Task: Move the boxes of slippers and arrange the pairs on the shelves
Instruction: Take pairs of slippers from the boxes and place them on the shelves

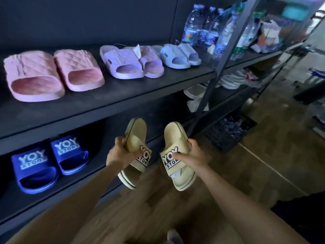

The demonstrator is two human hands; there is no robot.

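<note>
- Slippers nearest us are a beige pair marked YOY STORY. They are off the shelves, one in each hand, in the air in front of the lower shelf (pixel 10 205).
- Our left hand (pixel 121 152) grips the left slipper (pixel 135 136) by its side, fingers curled round the edge and thumb on the strap. Our right hand (pixel 191 155) clamps the right slipper (pixel 175 136) the same way, thumb on the logo.
- On the lower shelf a blue pair (pixel 35 169) stands side by side at the left. The board to its right is bare, and we judge this gap to be the beige pair's place.
- On the upper shelf (pixel 123 95) three pairs are set in a row: a pink pair (pixel 52 74), a lilac pair (pixel 131 66) with a paper tag, and a pale blue pair (pixel 179 55).
- So we count four pairs placed and one in hand; setting it down is the step not yet done.
- We see no slipper box, so we cannot tell how many pairs are left.
- Past the upright, a dark crate (pixel 230 132) on the floor holds something bluish, too blurred to name.
- White slippers (pixel 195 92) lie further along, below the upper shelf.
- Farthest, water bottles (pixel 207 30) stand at the upper shelf's end.
</note>
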